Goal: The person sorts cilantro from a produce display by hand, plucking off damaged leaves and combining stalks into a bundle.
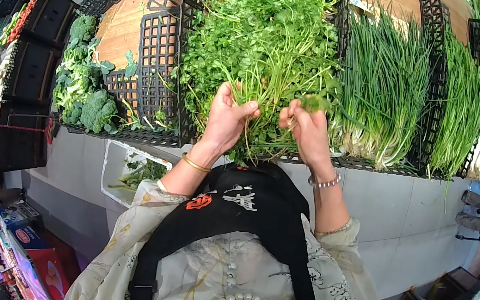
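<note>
My left hand (227,119) is closed around the stems of a cilantro bunch (272,75), whose leaves fan out away from me. A short way to its right, my right hand (312,138) pinches a small cilantro sprig (316,103) with thumb and fingers together. Both hands hover over the near edge of a deep bed of loose cilantro (262,22). Thin stems hang below the left hand. The exact ends of the stems inside the fingers are hidden.
Black plastic lattice dividers (159,42) flank the cilantro. Broccoli (98,111) lies to the left, green onions (383,85) to the right, with more leafy greens (460,102) beyond. A white foam box (110,175) with green scraps stands on the floor at the left.
</note>
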{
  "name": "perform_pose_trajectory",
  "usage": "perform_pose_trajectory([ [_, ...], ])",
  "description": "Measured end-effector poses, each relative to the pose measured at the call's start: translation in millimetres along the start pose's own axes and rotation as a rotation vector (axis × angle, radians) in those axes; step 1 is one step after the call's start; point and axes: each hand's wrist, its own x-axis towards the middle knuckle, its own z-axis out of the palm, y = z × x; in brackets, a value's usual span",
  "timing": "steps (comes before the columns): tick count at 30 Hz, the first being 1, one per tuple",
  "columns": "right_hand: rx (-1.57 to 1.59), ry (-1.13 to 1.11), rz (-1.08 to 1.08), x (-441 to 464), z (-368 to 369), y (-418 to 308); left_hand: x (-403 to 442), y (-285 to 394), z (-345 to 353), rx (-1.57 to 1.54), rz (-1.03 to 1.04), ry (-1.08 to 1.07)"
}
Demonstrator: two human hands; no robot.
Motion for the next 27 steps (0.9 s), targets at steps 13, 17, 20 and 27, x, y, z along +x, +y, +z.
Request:
perform_pose_trajectory([
  [13, 0.134, 0.065, 0.07, 23, 28, 4, -13, 10, -13, -0.114, 0.029, 0.064],
  [17, 0.029, 0.056, 0.101, 23, 20, 17, -13, 9, -19, -0.121, -0.005, 0.083],
  [20, 0.043, 0.054, 0.106, 22, 22, 14, -18, 13, -8, -0.032, 0.031, 0.047],
  [27, 0.193, 0.14, 0.067, 27, 19, 14, -15, 10, -12, -0.067, 0.055, 0.025],
])
